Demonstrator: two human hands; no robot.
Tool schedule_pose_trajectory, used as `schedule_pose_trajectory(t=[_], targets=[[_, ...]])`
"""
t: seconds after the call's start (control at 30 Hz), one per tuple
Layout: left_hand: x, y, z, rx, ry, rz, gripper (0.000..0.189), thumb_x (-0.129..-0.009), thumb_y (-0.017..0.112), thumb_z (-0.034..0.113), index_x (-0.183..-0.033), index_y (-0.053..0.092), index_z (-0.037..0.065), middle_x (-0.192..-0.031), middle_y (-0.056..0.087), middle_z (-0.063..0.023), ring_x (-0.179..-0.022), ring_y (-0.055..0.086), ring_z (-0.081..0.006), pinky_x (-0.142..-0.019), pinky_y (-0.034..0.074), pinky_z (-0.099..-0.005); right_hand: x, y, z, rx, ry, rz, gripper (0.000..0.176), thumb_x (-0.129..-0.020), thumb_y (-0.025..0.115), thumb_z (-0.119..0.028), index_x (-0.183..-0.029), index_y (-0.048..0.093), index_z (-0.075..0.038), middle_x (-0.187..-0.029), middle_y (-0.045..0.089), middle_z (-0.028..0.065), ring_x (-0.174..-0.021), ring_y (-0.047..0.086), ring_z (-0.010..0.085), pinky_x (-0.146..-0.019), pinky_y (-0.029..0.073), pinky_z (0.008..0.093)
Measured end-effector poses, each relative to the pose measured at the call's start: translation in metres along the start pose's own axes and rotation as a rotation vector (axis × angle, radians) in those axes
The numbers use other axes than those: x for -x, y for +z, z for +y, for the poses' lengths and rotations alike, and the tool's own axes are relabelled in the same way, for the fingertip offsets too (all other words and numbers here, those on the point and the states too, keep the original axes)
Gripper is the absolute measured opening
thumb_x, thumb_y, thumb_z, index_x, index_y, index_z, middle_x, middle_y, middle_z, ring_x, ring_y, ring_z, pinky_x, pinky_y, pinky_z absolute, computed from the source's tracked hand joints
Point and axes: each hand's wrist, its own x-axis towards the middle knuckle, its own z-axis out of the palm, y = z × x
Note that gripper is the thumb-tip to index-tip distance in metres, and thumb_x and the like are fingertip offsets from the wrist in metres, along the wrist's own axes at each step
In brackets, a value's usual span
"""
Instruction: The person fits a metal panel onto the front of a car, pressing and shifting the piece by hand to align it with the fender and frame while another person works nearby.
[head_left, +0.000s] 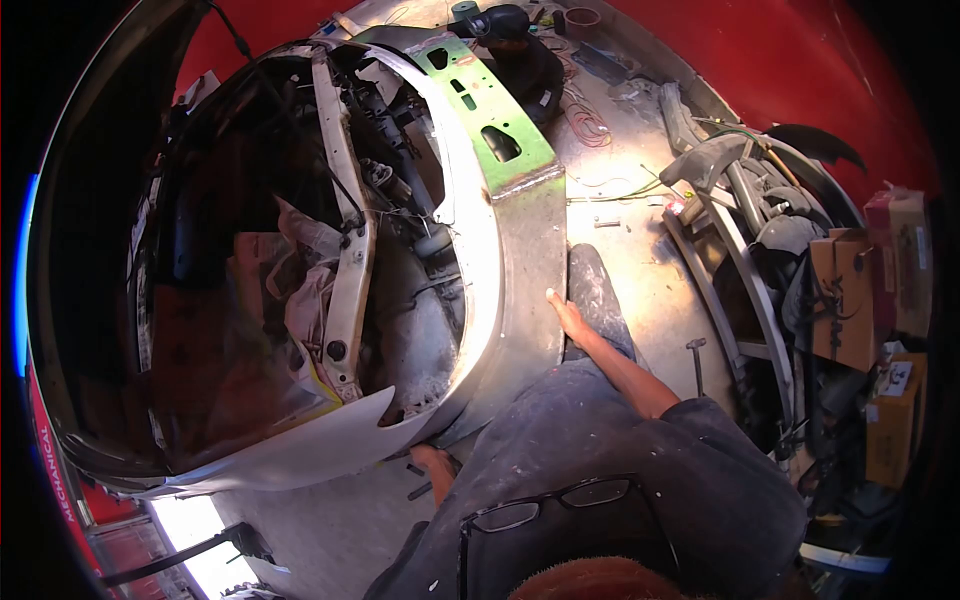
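Note:
A bare-metal grey car body panel [528, 232] runs in front of my torso, joined to a green section [478, 105] with cut-out holes. My right hand [568, 314] is at the panel's right edge. Its thumb rests on the outer face, while the fingers are mostly hidden behind the edge. My left hand [432, 461] is low, by the panel's bottom left corner, its fingers hidden beneath the metal. Beyond the panel, the car's opening has a pale curved rim [478, 270] and a metal crossbar [352, 270].
At right are a metal frame [745, 275] with car parts and some cardboard boxes [842, 300]. A hammer [697, 365] lies on the concrete floor. Coiled cable [588, 125] and a dark machine [500, 28] are farther back. A dark raised panel [95, 200] borders the left.

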Motion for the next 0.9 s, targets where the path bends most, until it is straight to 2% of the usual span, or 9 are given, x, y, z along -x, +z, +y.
schedule_pose_trajectory(t=[0.13,0.3,0.4,0.43,0.47,0.5,0.6,0.7,0.9], targets=[[-0.027,-0.006,-0.014,0.040,-0.005,-0.025,0.045,-0.102,0.047,0.033,-0.127,0.064,0.001,-0.127,0.065,-0.0081,-0.110,0.062,-0.0229,-0.094,0.048,-0.0345,-0.002,0.001,0.001,0.001,0.007,0.007,0.128,-0.080,0.057,-0.084,-0.139,0.035,0.028,-0.137,0.050,0.0392,-0.131,0.053,0.0400,-0.108,0.043,0.0451],[-0.067,-0.011,-0.028,0.032,-0.040,0.174,0.039,-0.103,0.044,0.029,-0.127,0.062,0.004,-0.128,0.064,-0.0085,-0.110,0.061,-0.0238,-0.092,0.048,-0.0372,-0.007,0.000,0.006,0.012,0.017,0.024,0.128,-0.080,0.057,-0.084,-0.139,0.034,0.027,-0.138,0.050,0.0390,-0.131,0.052,0.0400,-0.108,0.043,0.0455],[-0.085,-0.013,-0.025,0.052,-0.024,0.538,0.036,-0.103,0.042,0.027,-0.126,0.061,0.006,-0.128,0.063,-0.0088,-0.110,0.061,-0.0243,-0.091,0.048,-0.0388,0.001,0.000,-0.003,-0.012,0.010,-0.020,0.130,-0.079,0.057,-0.084,-0.140,0.033,0.028,-0.139,0.048,0.0395,-0.131,0.052,0.0403,-0.108,0.043,0.0457],[-0.090,-0.007,-0.020,0.061,0.010,0.815,0.035,-0.103,0.041,0.026,-0.126,0.061,0.007,-0.128,0.062,-0.0089,-0.110,0.061,-0.0245,-0.091,0.048,-0.0394,0.001,0.000,-0.003,-0.003,0.014,-0.011,0.130,-0.079,0.057,-0.084,-0.139,0.032,0.028,-0.139,0.048,0.0397,-0.131,0.052,0.0403,-0.108,0.043,0.0456],[-0.099,0.001,-0.006,0.119,-0.040,1.295,0.033,-0.102,0.043,0.028,-0.123,0.061,0.010,-0.125,0.063,-0.0085,-0.108,0.061,-0.0260,-0.089,0.047,-0.0433,0.002,0.000,-0.004,0.006,0.018,-0.002,0.130,-0.079,0.058,-0.084,-0.139,0.032,0.028,-0.139,0.048,0.0399,-0.132,0.051,0.0403,-0.108,0.043,0.0454],[-0.100,0.002,-0.004,0.118,-0.041,1.295,0.033,-0.102,0.043,0.028,-0.123,0.061,0.010,-0.125,0.063,-0.0085,-0.108,0.061,-0.0260,-0.089,0.047,-0.0433,0.002,0.000,-0.004,0.015,0.022,0.007,0.130,-0.079,0.058,-0.084,-0.139,0.032,0.029,-0.139,0.047,0.0402,-0.132,0.051,0.0404,-0.108,0.043,0.0453],[-0.105,0.003,0.001,0.163,-0.100,1.405,0.032,-0.101,0.044,0.030,-0.122,0.061,0.011,-0.123,0.063,-0.0083,-0.106,0.061,-0.0266,-0.087,0.047,-0.0454,-0.017,0.005,0.021,0.071,-0.037,0.174,0.096,-0.089,0.055,-0.076,-0.124,0.062,0.013,-0.108,0.068,0.0182,-0.102,0.063,0.0230,-0.087,0.051,0.0388],[-0.107,0.005,0.004,0.208,-0.161,1.511,0.032,-0.101,0.046,0.031,-0.120,0.062,0.012,-0.121,0.063,-0.0082,-0.104,0.061,-0.0273,-0.085,0.048,-0.0475,-0.005,-0.001,0.006,0.053,-0.003,0.034,0.096,-0.089,0.055,-0.076,-0.124,0.061,0.013,-0.108,0.068,0.0186,-0.104,0.063,0.0235,-0.089,0.050,0.0395],[-0.109,0.003,0.005,0.303,-0.288,1.725,0.030,-0.099,0.048,0.034,-0.117,0.062,0.014,-0.117,0.064,-0.0079,-0.100,0.062,-0.0287,-0.081,0.048,-0.0516,-0.004,0.001,0.007,0.038,-0.017,0.071,0.095,-0.090,0.055,-0.075,-0.127,0.060,0.012,-0.114,0.067,0.0195,-0.106,0.063,0.0241,-0.093,0.050,0.0391]])
